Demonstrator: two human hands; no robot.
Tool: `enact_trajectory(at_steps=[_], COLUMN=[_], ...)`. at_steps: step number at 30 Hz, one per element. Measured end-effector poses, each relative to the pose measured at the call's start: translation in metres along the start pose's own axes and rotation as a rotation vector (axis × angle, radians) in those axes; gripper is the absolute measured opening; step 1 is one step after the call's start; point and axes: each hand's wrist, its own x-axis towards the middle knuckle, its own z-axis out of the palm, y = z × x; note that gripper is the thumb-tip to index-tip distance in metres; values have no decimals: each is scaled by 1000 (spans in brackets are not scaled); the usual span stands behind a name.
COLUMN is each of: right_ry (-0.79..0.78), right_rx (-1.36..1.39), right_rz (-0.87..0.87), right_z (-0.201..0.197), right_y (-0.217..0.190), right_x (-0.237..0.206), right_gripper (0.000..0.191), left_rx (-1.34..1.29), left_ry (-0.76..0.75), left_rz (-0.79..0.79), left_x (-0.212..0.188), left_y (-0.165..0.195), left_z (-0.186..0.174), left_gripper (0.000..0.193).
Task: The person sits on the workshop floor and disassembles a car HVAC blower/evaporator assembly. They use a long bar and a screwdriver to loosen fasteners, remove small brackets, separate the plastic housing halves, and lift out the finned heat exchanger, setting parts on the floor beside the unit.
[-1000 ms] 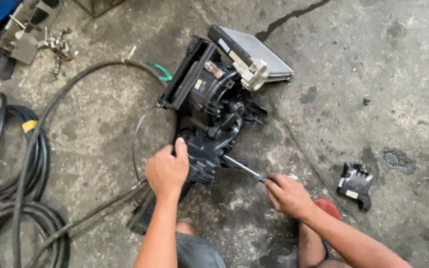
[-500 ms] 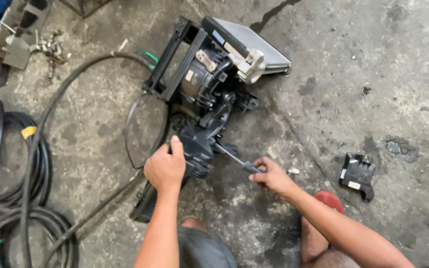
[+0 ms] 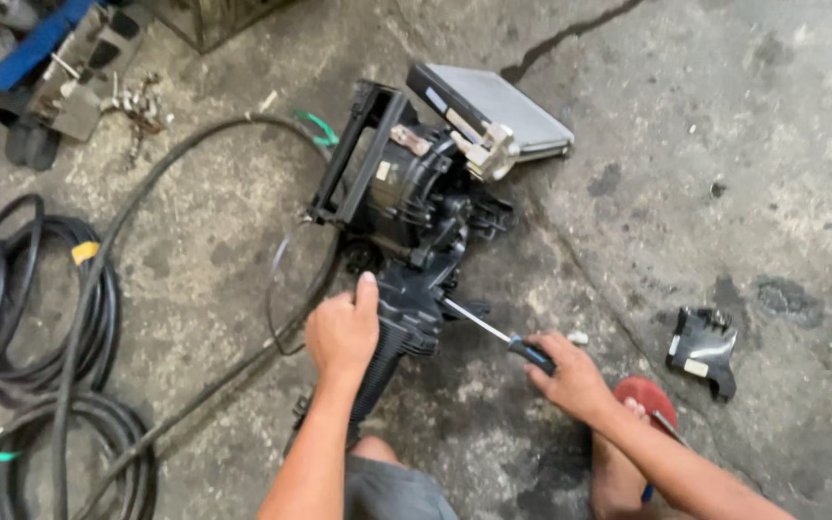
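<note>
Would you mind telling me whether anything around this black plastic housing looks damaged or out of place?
Yes: a small black plastic part lies by itself on the cracked, stained concrete floor, apart from the black plastic housing where the screwdriver is working.

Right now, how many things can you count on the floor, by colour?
Black: 3, the big plastic housing, the small loose part, the coiled hoses
Silver: 1, the finned metal core
Red: 1, the sandal
Total: 5
</note>
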Motion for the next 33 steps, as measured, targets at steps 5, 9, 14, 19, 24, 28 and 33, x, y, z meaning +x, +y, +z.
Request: enact_trajectory(at_steps=[5, 9, 14, 19, 24, 28, 33], right_ry=[-90, -139, -45, 7, 71, 80, 134], right_rx=[-79, -385, -191, -66, 36, 78, 98], right_rz=[-194, -366, -300, -200, -204, -207, -222], right_z=[-13, -18, -22, -17, -7, 1, 2], right_y=[11, 20, 30, 37, 37, 35, 33], right_x=[-28, -16, -6, -16, -27, -29, -27], right_gripper=[50, 58, 46, 37, 35, 35, 35], left_rx=[-6, -281, -450, -342, -436, -398, -284], left_ry=[-96, -307, -740, -980, -1195, -1244, -1197], left_rz=[-20, -113, -413, -150, -207, -257, -183], left_x=[-4, 17, 72, 116, 121, 124, 129], left_y=[-12, -25, -47, -46, -53, -51, -54], left_z=[-7, -13, 1, 82, 102, 100, 110], left_gripper=[65, 63, 68, 90, 101, 102, 103])
